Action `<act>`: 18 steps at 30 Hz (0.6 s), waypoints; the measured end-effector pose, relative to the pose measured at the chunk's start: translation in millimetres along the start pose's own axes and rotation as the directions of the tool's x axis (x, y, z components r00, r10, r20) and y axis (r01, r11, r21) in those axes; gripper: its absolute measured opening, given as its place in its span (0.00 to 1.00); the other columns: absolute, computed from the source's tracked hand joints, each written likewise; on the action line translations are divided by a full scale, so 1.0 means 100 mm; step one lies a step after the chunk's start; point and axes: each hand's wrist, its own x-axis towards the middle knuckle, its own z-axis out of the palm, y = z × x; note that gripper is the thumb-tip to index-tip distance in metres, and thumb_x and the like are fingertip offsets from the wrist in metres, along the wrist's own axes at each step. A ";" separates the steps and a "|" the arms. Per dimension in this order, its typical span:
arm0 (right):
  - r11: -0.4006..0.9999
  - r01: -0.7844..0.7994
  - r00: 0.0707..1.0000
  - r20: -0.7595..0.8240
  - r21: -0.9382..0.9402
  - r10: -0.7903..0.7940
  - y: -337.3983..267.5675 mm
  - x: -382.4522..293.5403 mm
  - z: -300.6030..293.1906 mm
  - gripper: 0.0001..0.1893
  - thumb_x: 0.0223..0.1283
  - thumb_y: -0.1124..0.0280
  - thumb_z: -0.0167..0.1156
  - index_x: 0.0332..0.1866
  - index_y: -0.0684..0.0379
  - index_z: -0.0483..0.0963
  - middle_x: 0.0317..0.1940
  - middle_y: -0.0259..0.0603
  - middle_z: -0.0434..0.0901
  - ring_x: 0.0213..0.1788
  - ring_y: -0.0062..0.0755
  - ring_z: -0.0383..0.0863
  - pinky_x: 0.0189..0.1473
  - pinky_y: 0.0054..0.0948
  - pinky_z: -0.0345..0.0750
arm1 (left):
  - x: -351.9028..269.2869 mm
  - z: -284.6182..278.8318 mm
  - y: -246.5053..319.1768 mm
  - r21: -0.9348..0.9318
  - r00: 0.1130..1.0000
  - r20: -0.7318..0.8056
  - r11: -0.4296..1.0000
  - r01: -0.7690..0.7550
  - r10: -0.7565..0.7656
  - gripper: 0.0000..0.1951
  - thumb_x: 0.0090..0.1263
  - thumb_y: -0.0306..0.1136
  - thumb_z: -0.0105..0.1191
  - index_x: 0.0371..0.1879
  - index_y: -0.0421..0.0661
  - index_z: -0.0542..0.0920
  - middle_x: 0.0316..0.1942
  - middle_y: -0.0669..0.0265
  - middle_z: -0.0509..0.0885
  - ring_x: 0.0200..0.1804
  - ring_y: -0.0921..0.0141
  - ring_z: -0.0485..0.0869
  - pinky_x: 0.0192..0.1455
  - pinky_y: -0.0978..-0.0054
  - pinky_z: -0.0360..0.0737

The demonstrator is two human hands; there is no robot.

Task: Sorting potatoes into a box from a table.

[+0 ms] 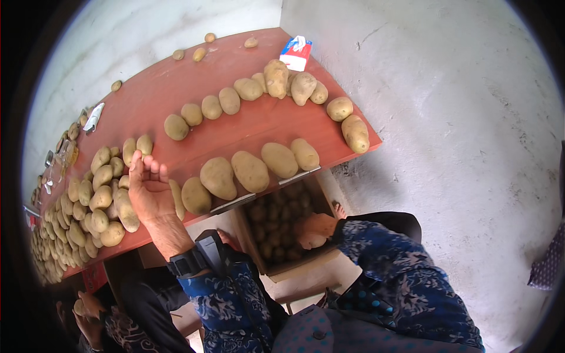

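Observation:
My left hand (152, 189) is raised with its palm up and fingers extended, holding nothing, at the front edge of the red table. Beside it on the left is a dense pile of potatoes (100, 197); on the right, a front row of potatoes (250, 172) runs along the edge. A band with a black device is on my left wrist. Down below the tabletop, my right hand (315, 229) reaches over a cardboard box (282, 277) full of potatoes (269, 216). Its fingers are partly hidden and blurred, so whether it grips a potato is unclear.
A back row of potatoes (229, 101) crosses the red table (247, 128). A tissue pack (295, 54) lies near the far corner, against the wall (423, 88). Glass jars (66, 154) stand far left. At lower left another person's hands (90, 315) hold a potato (80, 307).

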 end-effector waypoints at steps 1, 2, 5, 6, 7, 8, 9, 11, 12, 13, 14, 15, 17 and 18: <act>0.995 -0.104 0.993 0.050 0.013 0.103 -0.21 -0.04 -0.25 0.22 0.31 0.61 0.64 0.39 0.55 0.80 0.34 0.47 0.82 0.39 0.47 0.82 0.40 0.41 0.78 | 0.00 -0.01 0.01 -0.005 1.000 0.002 1.000 0.004 -0.004 0.13 0.68 0.33 0.51 0.49 0.44 0.77 0.32 0.72 0.81 0.34 0.79 0.78 0.39 0.80 0.77; 0.976 -0.217 0.972 0.098 0.020 0.214 -0.34 -0.12 -0.45 0.24 0.32 0.59 0.64 0.42 0.57 0.79 0.35 0.48 0.82 0.41 0.48 0.82 0.43 0.41 0.78 | 0.01 0.01 -0.01 -0.017 1.000 0.009 1.000 0.014 -0.014 0.13 0.68 0.33 0.51 0.49 0.44 0.77 0.32 0.72 0.81 0.34 0.79 0.78 0.39 0.80 0.76; 0.966 -0.209 0.976 0.093 0.150 0.197 -0.53 -0.36 -0.83 0.31 0.33 0.53 0.64 0.49 0.58 0.76 0.41 0.50 0.81 0.44 0.47 0.81 0.46 0.39 0.76 | 0.01 0.00 -0.04 0.013 0.999 -0.044 1.000 0.008 -0.008 0.13 0.68 0.34 0.51 0.49 0.44 0.76 0.33 0.72 0.80 0.35 0.79 0.77 0.39 0.80 0.76; 0.956 -0.181 0.983 0.063 0.232 0.171 -0.59 -0.45 -0.94 0.32 0.34 0.52 0.64 0.50 0.58 0.76 0.42 0.50 0.80 0.44 0.47 0.81 0.45 0.38 0.76 | 0.01 0.01 -0.05 0.011 0.999 -0.039 1.000 0.007 -0.007 0.13 0.68 0.34 0.51 0.49 0.44 0.76 0.33 0.72 0.80 0.35 0.79 0.77 0.39 0.80 0.76; 0.956 -0.181 0.983 0.058 0.232 0.172 -0.61 -0.53 -1.01 0.32 0.34 0.52 0.64 0.50 0.58 0.76 0.42 0.50 0.80 0.44 0.47 0.81 0.45 0.38 0.76 | -0.01 0.03 -0.07 0.024 0.999 -0.042 1.000 0.008 -0.007 0.13 0.68 0.34 0.51 0.50 0.44 0.76 0.33 0.71 0.79 0.35 0.79 0.77 0.40 0.80 0.76; 0.920 -0.140 0.988 -0.009 0.366 0.154 -0.64 -0.62 -1.08 0.32 0.36 0.51 0.64 0.50 0.58 0.75 0.42 0.49 0.80 0.43 0.44 0.81 0.46 0.36 0.76 | -0.03 0.06 -0.05 0.036 0.999 -0.043 0.999 0.006 -0.004 0.14 0.68 0.34 0.51 0.50 0.44 0.76 0.33 0.71 0.79 0.35 0.79 0.76 0.40 0.80 0.75; 0.866 -0.085 0.987 -0.077 0.492 0.140 -0.66 -0.68 -1.13 0.32 0.38 0.51 0.63 0.51 0.58 0.74 0.42 0.48 0.80 0.43 0.42 0.80 0.46 0.35 0.75 | -0.05 0.07 -0.05 0.041 0.999 -0.039 0.999 0.003 -0.002 0.14 0.68 0.34 0.51 0.50 0.44 0.76 0.33 0.71 0.79 0.35 0.79 0.76 0.40 0.80 0.75; 0.826 0.042 0.977 -0.194 0.563 0.082 -0.68 -0.78 -1.24 0.29 0.40 0.54 0.63 0.50 0.59 0.74 0.41 0.46 0.80 0.43 0.39 0.80 0.47 0.33 0.75 | -0.07 0.10 -0.04 0.047 0.997 -0.072 0.999 0.005 -0.001 0.14 0.69 0.34 0.50 0.51 0.44 0.75 0.33 0.72 0.79 0.35 0.79 0.76 0.40 0.80 0.75; 0.774 0.168 0.950 -0.309 0.611 0.037 -0.68 -0.83 -1.29 0.27 0.42 0.57 0.64 0.50 0.59 0.73 0.41 0.45 0.79 0.43 0.36 0.79 0.48 0.32 0.74 | -0.07 0.09 -0.04 0.051 0.998 -0.069 0.999 0.004 -0.001 0.14 0.69 0.34 0.50 0.51 0.44 0.75 0.33 0.72 0.79 0.35 0.79 0.76 0.40 0.80 0.75; 0.772 0.171 0.949 -0.313 0.612 0.038 -0.67 -0.89 -1.34 0.27 0.42 0.57 0.64 0.50 0.59 0.73 0.41 0.45 0.79 0.43 0.36 0.79 0.48 0.32 0.74 | -0.06 0.08 -0.04 0.055 0.998 -0.055 0.998 0.003 0.000 0.14 0.69 0.33 0.50 0.51 0.44 0.75 0.33 0.72 0.79 0.35 0.79 0.76 0.40 0.80 0.75; 0.750 0.259 0.882 -0.466 0.608 0.073 -0.65 -0.94 -1.39 0.26 0.44 0.60 0.64 0.50 0.59 0.72 0.41 0.44 0.79 0.44 0.34 0.78 0.49 0.32 0.74 | -0.06 0.07 -0.04 0.060 0.999 -0.043 0.998 0.000 0.002 0.13 0.69 0.33 0.50 0.51 0.44 0.75 0.33 0.72 0.79 0.35 0.78 0.76 0.40 0.80 0.75; 0.731 0.345 0.790 -0.603 0.589 0.113 -0.64 -0.99 -1.44 0.25 0.45 0.63 0.64 0.51 0.59 0.70 0.41 0.42 0.79 0.45 0.33 0.78 0.50 0.31 0.73 | -0.06 0.07 -0.05 0.064 0.999 -0.040 0.998 0.000 0.003 0.13 0.69 0.33 0.50 0.51 0.44 0.75 0.33 0.72 0.79 0.35 0.78 0.76 0.40 0.80 0.75; 0.714 0.353 0.707 -0.672 0.605 0.220 -0.61 -1.11 -1.52 0.24 0.46 0.65 0.64 0.51 0.58 0.69 0.40 0.42 0.79 0.44 0.33 0.78 0.50 0.31 0.73 | -0.05 0.06 -0.06 0.076 1.000 -0.017 0.997 0.009 -0.008 0.13 0.69 0.33 0.50 0.50 0.44 0.75 0.33 0.71 0.79 0.35 0.78 0.76 0.40 0.80 0.75; 0.698 0.360 0.612 -0.721 0.620 0.325 -0.59 -1.15 -1.56 0.24 0.48 0.66 0.64 0.52 0.58 0.68 0.39 0.41 0.79 0.43 0.34 0.78 0.50 0.31 0.74 | -0.04 0.06 -0.08 0.078 1.000 -0.014 0.997 0.009 -0.008 0.13 0.69 0.33 0.50 0.50 0.44 0.75 0.33 0.71 0.79 0.35 0.78 0.76 0.40 0.80 0.75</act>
